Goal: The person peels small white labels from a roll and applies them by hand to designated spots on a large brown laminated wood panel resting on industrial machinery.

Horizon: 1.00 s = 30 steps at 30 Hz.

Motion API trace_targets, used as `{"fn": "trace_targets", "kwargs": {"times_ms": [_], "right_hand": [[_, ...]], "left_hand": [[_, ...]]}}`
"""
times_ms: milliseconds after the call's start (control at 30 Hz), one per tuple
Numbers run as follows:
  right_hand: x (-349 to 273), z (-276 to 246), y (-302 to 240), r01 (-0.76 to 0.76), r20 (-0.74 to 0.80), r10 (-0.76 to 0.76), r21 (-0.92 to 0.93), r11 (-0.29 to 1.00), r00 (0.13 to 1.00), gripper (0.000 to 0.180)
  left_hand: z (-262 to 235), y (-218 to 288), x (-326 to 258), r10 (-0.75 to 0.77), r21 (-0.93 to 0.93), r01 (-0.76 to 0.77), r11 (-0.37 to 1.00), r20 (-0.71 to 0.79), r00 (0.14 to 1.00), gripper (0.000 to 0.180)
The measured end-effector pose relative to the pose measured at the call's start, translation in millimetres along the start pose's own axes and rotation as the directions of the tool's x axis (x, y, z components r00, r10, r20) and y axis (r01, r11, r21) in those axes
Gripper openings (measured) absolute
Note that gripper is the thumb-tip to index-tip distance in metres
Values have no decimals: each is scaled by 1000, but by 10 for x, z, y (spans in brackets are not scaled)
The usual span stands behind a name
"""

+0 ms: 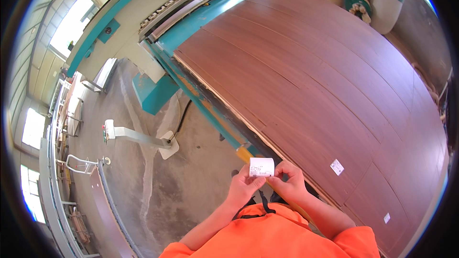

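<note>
In front of my chest I hold a small white printed label point(261, 166), its upper edge curled over. My left hand point(243, 187) grips it at the lower left, thumb lying across its bottom edge. The bent fingers of my right hand point(290, 182) are closed in a pinch at its lower right corner. Just beyond my hands lies a large reddish-brown wood-grain panel point(296, 67) with cut lines running across it. Two white labels are stuck on it: a larger one point(337, 167) and a smaller one point(387, 218) nearer to me.
The panel rests on a teal machine bed point(191, 33), with a beige and teal gantry point(119, 38) at the far left. On the concrete floor stands a control pedestal point(138, 136) with a black cable. A brown board point(107, 210) leans by a cart frame point(81, 165) at left.
</note>
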State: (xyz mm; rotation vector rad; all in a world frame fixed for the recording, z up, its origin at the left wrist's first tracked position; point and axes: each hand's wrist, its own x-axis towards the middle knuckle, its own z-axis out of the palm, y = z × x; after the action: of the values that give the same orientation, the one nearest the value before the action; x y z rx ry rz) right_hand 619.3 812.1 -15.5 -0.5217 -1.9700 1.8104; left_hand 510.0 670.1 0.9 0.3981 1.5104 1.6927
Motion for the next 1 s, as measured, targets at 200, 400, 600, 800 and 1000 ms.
{"fn": "trace_targets", "kwargs": {"times_ms": [200, 400, 600, 800, 1000], "right_hand": [[436, 604, -89, -22, -24, 20, -92, 996, 1000, 24], [1088, 1201, -257, 527, 284, -446, -378, 762, 849, 35], [1390, 1717, -119, 369, 217, -315, -289, 883, 924, 20], [1872, 1811, -67, -310, 368, 297, -26, 950, 881, 8], [3218, 1506, 916, -56, -190, 149, 422, 905, 970, 6]], "left_hand": [[-809, 133, 187, 312, 462, -309, 831, 71, 947, 15], [-1674, 295, 446, 155, 328, -179, 927, 100, 983, 12], [-2192, 505, 650, 125, 178, -150, 973, 142, 982, 12], [-2521, 572, 869, 171, 400, -199, 895, 105, 980, 12], [-2768, 685, 900, -5, 471, 95, 877, -189, 982, 16]]}}
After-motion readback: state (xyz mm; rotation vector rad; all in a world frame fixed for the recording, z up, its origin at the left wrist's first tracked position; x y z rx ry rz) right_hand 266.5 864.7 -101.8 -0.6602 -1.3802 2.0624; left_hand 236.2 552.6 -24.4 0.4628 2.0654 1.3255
